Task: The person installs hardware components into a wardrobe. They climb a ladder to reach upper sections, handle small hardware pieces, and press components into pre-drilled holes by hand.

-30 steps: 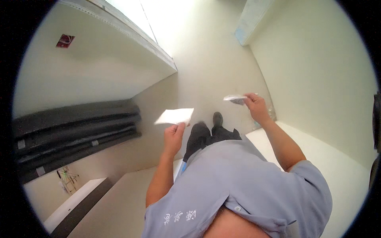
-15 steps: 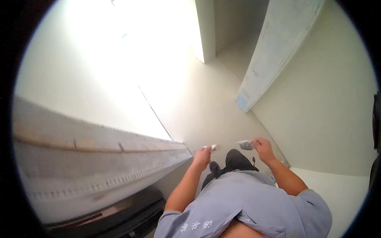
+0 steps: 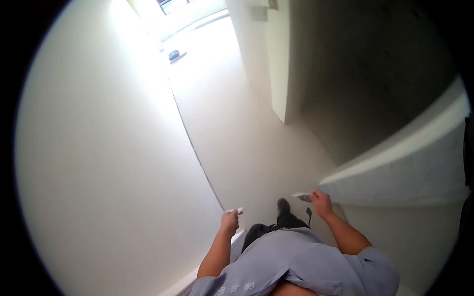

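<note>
My right hand [image 3: 322,203] is closed on the edge of a small clear plastic bag [image 3: 303,198] with dark bits inside; what the bits are is too small to tell. On the other side of my body, my left hand [image 3: 229,223] is closed around a small whitish, thin thing [image 3: 240,210]. Only its end sticks out past the fingers, so its kind cannot be told. Both hands are held apart in front of my waist, above the pale floor.
A white wall [image 3: 108,163] runs along my left. Ahead on the right stands a wall edge [image 3: 280,84], with a dark doorway [image 3: 355,98] beyond it. A pale door frame [image 3: 395,177] is near my right arm. Farther off, a dark object [image 3: 174,55] lies on the floor [image 3: 256,158] below a window [image 3: 173,5].
I have moved forward through the opening; its frame sides have slid back past me. My feet have stepped on. Both hands keep hold of their things.
</note>
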A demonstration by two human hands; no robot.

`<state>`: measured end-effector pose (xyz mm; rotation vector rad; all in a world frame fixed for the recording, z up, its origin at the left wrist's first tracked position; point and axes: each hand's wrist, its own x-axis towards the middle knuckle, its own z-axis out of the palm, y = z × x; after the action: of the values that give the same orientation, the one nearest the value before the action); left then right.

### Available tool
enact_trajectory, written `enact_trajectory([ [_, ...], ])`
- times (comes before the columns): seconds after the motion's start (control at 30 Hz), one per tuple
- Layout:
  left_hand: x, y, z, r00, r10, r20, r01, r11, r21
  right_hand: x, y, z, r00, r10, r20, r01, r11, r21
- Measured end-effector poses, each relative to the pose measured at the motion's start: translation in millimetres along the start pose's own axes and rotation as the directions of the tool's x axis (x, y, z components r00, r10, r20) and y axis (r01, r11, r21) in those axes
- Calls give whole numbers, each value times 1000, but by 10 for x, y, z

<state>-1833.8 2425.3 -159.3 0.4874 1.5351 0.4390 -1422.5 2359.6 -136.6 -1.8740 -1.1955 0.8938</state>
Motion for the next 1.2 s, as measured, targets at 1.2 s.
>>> enact_trajectory([
  [1.2, 6093, 8366, -1586, 992, -95, -87, 40, 873, -486, 10725, -3892, 3225, 977, -207, 48, 209, 977, -40],
])
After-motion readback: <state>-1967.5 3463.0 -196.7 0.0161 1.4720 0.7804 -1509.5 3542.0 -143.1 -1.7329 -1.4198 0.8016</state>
